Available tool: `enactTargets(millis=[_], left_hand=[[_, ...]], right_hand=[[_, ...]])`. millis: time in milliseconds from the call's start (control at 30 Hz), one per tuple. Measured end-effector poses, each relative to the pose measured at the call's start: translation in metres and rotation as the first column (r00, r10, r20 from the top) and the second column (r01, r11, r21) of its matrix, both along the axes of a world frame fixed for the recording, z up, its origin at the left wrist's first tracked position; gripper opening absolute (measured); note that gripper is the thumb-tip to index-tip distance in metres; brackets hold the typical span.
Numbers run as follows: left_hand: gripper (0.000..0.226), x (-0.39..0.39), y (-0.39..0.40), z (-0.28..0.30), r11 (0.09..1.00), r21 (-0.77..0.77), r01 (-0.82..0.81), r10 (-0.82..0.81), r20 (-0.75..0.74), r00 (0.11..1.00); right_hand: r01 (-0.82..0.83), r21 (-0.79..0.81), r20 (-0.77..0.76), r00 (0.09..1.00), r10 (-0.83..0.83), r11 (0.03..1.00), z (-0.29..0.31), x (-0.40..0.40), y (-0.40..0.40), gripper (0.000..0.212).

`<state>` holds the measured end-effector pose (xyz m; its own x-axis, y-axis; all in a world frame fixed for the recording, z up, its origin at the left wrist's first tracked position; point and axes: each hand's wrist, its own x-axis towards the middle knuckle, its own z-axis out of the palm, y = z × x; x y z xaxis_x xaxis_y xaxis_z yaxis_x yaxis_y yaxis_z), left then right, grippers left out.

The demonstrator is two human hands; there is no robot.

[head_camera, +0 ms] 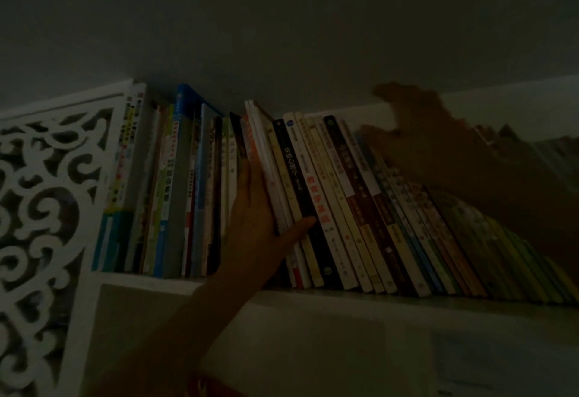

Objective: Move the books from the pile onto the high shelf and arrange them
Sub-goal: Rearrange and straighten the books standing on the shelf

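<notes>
A white high shelf (360,299) carries a long row of books in dim light. The left group of books (175,183) stands upright against the end panel. The right group of books (354,196) leans to the left. My left hand (253,208) reaches up into the gap between the two groups, with straight fingers flat against the side of the first leaning book and the thumb laid across several spines. My right hand (429,139), blurred, is spread over the tops of the leaning books further right. No pile of books is in view.
A white carved fretwork panel (47,193) closes the shelf's left end. A plain wall (282,20) rises close above the book tops. Below the shelf board is a pale surface (313,349). More green-spined books (517,265) fill the row toward the right edge.
</notes>
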<state>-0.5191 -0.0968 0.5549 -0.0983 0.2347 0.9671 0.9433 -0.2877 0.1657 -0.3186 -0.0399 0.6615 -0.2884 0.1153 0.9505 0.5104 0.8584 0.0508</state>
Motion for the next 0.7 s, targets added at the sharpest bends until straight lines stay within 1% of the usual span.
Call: enactTargets(millis=[33,67,100,167,233,300,333,400,467,500,533,600,700], left_hand=[[0.106,0.003,0.001,-0.002,1.000,0.028,-0.007,0.006,0.041,0.999],[0.102,0.005,0.001,-0.005,0.999,0.045,-0.026,0.023,0.071,0.997],[0.099,0.007,0.002,-0.008,0.998,0.054,-0.044,0.038,0.096,0.995],[0.098,0.005,0.001,-0.015,0.999,0.032,-0.022,0.018,0.118,0.993],[0.096,0.000,-0.002,-0.018,1.000,-0.026,0.008,-0.005,0.103,0.995],[0.090,-0.005,-0.005,-0.018,0.998,-0.063,0.008,-0.005,0.041,0.999],[0.089,-0.006,-0.006,-0.017,0.998,-0.069,0.003,-0.002,0.006,1.000],[0.096,-0.006,-0.003,-0.017,0.998,-0.070,0.007,-0.008,-0.015,1.000],[0.097,-0.012,-0.004,-0.013,0.998,-0.064,0.009,-0.007,0.024,1.000],[0.095,-0.019,-0.006,-0.011,0.997,-0.069,-0.018,0.020,0.027,0.999],[0.092,-0.026,-0.008,-0.009,0.993,-0.088,-0.076,0.077,0.008,0.997],[0.091,-0.037,-0.014,-0.006,0.981,-0.099,-0.169,0.165,-0.055,0.985],[0.090,-0.037,-0.016,-0.006,0.982,-0.113,-0.150,0.142,-0.076,0.987]], right_hand=[[-0.049,0.002,-0.075,0.996,0.049,0.999,-0.012,0.009,-0.004,0.045],[-0.043,0.012,-0.092,0.995,0.044,0.999,-0.022,0.014,-0.007,0.034],[-0.013,0.016,-0.058,0.998,0.014,1.000,-0.030,0.015,-0.008,0.027],[0.023,0.019,0.040,0.999,-0.024,1.000,-0.038,0.003,-0.009,0.023],[0.063,0.098,0.085,0.994,-0.071,0.993,-0.044,-0.016,-0.009,0.028],[0.103,0.174,0.068,0.991,-0.116,0.979,-0.047,-0.036,-0.010,0.046],[0.099,0.175,0.061,0.992,-0.111,0.980,-0.048,-0.047,-0.010,0.055],[0.087,0.145,0.068,0.993,-0.098,0.986,-0.049,-0.067,-0.011,0.063],[0.176,0.215,0.082,0.977,-0.198,0.961,-0.052,-0.084,-0.006,0.063],[0.233,0.263,0.080,0.962,-0.262,0.936,-0.053,-0.090,-0.003,0.063],[0.270,0.278,0.086,0.949,-0.304,0.922,-0.053,-0.093,-0.001,0.063],[0.311,0.297,0.096,0.931,-0.353,0.903,-0.055,-0.096,0.004,0.063],[0.340,0.302,0.082,0.922,-0.379,0.891,-0.056,-0.098,0.001,0.062]])
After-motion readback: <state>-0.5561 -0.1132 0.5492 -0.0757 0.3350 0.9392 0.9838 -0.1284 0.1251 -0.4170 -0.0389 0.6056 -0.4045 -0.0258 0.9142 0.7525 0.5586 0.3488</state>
